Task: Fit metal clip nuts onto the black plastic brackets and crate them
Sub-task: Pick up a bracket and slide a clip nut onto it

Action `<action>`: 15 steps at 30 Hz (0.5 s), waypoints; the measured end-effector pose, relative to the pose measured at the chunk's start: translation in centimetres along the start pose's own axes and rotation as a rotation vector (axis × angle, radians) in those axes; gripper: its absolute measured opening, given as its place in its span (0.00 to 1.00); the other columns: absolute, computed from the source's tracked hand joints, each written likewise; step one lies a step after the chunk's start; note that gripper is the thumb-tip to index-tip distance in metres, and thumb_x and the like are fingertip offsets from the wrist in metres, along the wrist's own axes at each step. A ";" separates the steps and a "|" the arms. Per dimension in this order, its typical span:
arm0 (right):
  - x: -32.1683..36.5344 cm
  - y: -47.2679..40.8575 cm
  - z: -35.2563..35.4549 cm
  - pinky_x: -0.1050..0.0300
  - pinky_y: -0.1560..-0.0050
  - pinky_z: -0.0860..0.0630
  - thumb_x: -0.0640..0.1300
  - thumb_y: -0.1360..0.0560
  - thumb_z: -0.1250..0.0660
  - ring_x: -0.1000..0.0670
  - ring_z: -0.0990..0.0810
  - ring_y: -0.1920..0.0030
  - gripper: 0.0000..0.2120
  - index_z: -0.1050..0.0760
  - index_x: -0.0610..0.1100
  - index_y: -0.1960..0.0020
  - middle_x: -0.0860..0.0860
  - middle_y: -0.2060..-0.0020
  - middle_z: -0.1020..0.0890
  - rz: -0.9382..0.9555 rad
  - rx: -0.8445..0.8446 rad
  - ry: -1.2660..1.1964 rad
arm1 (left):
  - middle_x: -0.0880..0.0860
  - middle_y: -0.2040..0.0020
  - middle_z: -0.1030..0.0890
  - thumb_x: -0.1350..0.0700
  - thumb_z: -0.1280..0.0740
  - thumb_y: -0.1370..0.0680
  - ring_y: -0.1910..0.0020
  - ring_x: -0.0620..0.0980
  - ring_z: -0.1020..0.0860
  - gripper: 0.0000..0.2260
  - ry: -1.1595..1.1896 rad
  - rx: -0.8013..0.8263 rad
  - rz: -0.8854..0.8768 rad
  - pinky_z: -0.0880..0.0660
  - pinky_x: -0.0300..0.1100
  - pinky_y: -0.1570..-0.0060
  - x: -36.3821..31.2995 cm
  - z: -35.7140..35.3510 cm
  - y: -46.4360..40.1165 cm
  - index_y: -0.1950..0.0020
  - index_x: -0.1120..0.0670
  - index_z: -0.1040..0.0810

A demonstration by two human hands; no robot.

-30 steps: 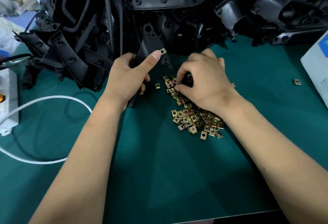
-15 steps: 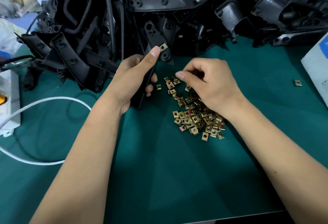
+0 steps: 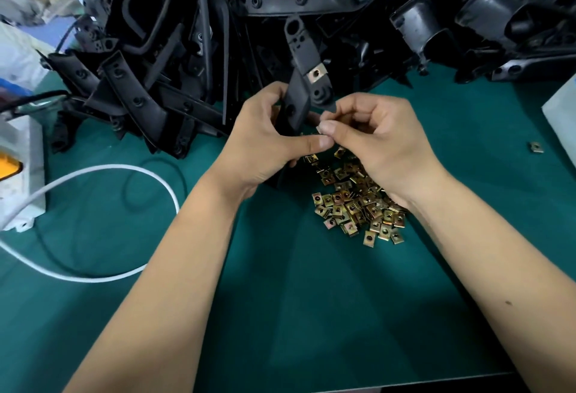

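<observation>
My left hand (image 3: 265,140) grips a black plastic bracket (image 3: 297,103) and holds it upright over the green mat. One brass-coloured clip nut (image 3: 316,75) sits fitted on the bracket's right edge near the top. My right hand (image 3: 374,140) pinches a small clip nut (image 3: 321,128) between thumb and forefinger, right against the bracket's lower edge and my left thumb. A heap of loose clip nuts (image 3: 358,205) lies on the mat under my right wrist.
A tall pile of black plastic brackets (image 3: 311,12) fills the back of the table. A white cable (image 3: 93,174) and a white box (image 3: 18,174) lie at the left. One stray clip nut (image 3: 536,147) rests by a white carton (image 3: 561,112) at the right edge.
My right hand has lifted off the nut heap with one nut and come up to the bracket. My left hand has turned the bracket more upright and nearer the middle.
</observation>
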State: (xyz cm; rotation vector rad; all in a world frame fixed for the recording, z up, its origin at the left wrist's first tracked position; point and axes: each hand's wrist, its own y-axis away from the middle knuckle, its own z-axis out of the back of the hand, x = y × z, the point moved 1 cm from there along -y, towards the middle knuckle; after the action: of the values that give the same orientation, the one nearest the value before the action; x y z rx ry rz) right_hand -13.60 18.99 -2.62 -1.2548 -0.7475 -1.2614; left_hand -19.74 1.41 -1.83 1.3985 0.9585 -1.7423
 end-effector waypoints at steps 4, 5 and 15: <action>-0.3 -0.1 0.2 0.50 0.48 0.19 0.40 0.21 0.28 0.47 0.17 0.54 0.05 0.13 0.48 0.49 0.47 0.53 0.12 -0.080 0.003 -0.123 | 0.53 0.58 0.16 0.63 0.18 0.31 0.71 0.48 0.24 0.18 0.049 -0.059 -0.064 0.27 0.39 0.74 0.3 -0.2 -0.1 0.49 0.55 0.23; -0.3 -0.2 0.2 0.50 0.48 0.20 0.40 0.21 0.28 0.47 0.17 0.54 0.06 0.13 0.47 0.48 0.46 0.53 0.12 -0.090 0.007 -0.119 | 0.54 0.58 0.16 0.64 0.18 0.30 0.71 0.49 0.24 0.17 0.053 -0.063 -0.069 0.27 0.38 0.73 0.3 -0.1 -0.1 0.49 0.55 0.23; 0.1 0.0 0.5 0.44 0.39 0.19 0.37 0.24 0.24 0.46 0.14 0.48 0.07 0.14 0.42 0.47 0.47 0.52 0.12 0.007 0.043 -0.046 | 0.49 0.63 0.17 0.64 0.19 0.31 0.69 0.50 0.25 0.14 0.120 -0.047 0.031 0.27 0.39 0.73 0.5 0.1 -0.2 0.51 0.56 0.20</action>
State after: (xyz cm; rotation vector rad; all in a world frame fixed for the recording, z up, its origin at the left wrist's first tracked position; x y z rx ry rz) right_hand -13.51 19.48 -2.38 -1.2542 -0.7989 -1.2083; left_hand -20.02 1.36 -2.25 1.4939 1.0292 -1.6179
